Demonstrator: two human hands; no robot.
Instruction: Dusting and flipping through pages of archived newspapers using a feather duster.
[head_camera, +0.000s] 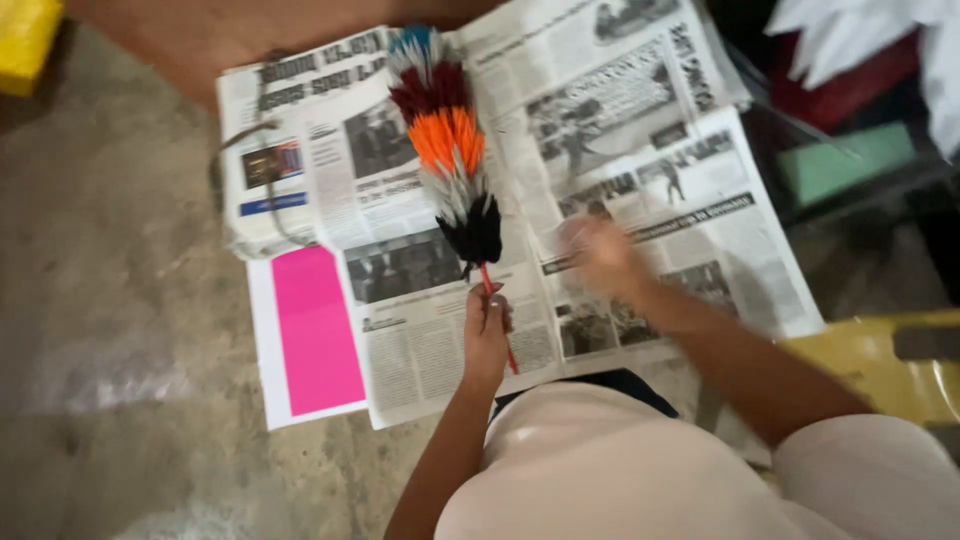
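Left hand (486, 335): closed around the thin red handle of the feather duster (448, 140), held upright over the newspaper (620, 170)
Right hand (598, 250): blurred, low over the newspaper's right page; fingers open or curled, cannot tell
Feather duster: bands of blue, maroon, orange, grey and black
Pink sheet (315, 330): flat on the floor (110, 300), tucked under the newspaper's left edge

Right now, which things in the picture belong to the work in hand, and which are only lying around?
In use:
- feather duster, its red stick held by the left hand
- newspaper spread on the floor, under the blurred right hand

Lying about:
- pink sheet
- yellow block
- green box
- cord
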